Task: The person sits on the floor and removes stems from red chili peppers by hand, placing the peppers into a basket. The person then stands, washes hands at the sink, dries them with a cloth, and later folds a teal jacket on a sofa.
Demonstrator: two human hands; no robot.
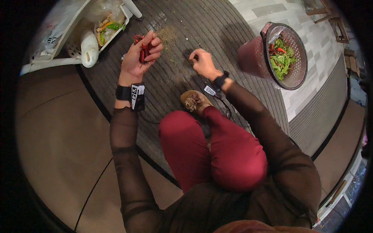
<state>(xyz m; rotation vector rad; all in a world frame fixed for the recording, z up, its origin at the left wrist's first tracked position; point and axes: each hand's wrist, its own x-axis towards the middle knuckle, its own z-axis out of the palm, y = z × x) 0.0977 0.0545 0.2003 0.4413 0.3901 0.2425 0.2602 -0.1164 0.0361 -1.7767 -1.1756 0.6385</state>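
In my left hand, turned palm up with curled fingers, lie several dried red chili peppers. That hand is above a ribbed grey-brown mat, near a white rack. My right hand is low over the mat with thumb and fingertips drawn together. A small brownish bit shows at those fingertips, but whether they grip it is unclear. Fine yellowish crumbs are scattered on the mat between and beyond my hands. Both wrists wear black bands.
At right stands a dusky pink perforated plastic basket with green leaves and red peppers inside. The white rack at upper left holds a long white vegetable and ginger-like pieces. My shoe and a cable are below my right hand.
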